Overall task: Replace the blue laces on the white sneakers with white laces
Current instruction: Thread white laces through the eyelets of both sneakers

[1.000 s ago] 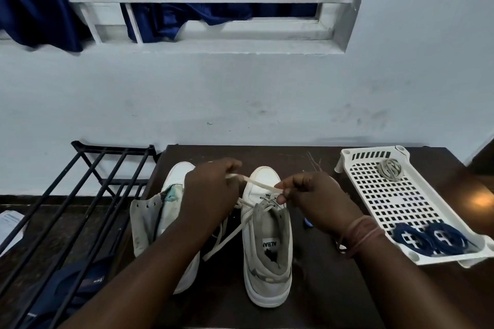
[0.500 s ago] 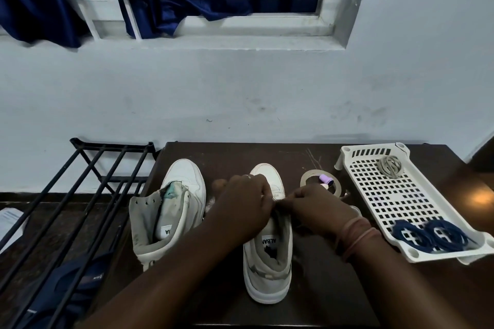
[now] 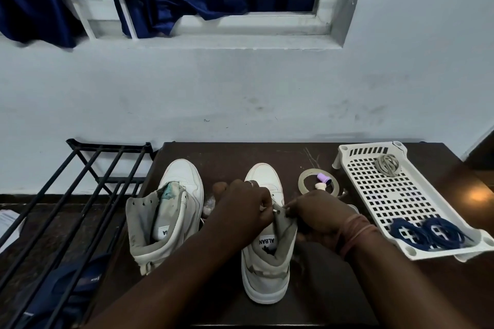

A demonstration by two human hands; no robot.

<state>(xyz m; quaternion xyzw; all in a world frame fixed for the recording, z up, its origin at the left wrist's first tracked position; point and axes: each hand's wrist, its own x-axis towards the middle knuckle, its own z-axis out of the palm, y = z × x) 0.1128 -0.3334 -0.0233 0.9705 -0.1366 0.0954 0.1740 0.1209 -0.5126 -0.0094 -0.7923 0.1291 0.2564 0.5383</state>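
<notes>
Blue laces off, in tray; both hands' fingers pinch white lace tip at right sneaker; left sneaker unlaced.

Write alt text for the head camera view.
Both hands work a white lace tip at an eyelet of the right sneaker: left hand pinches the tip, right hand grips the collar. The left sneaker stands unlaced beside it; coiled blue laces lie in a white tray.
</notes>
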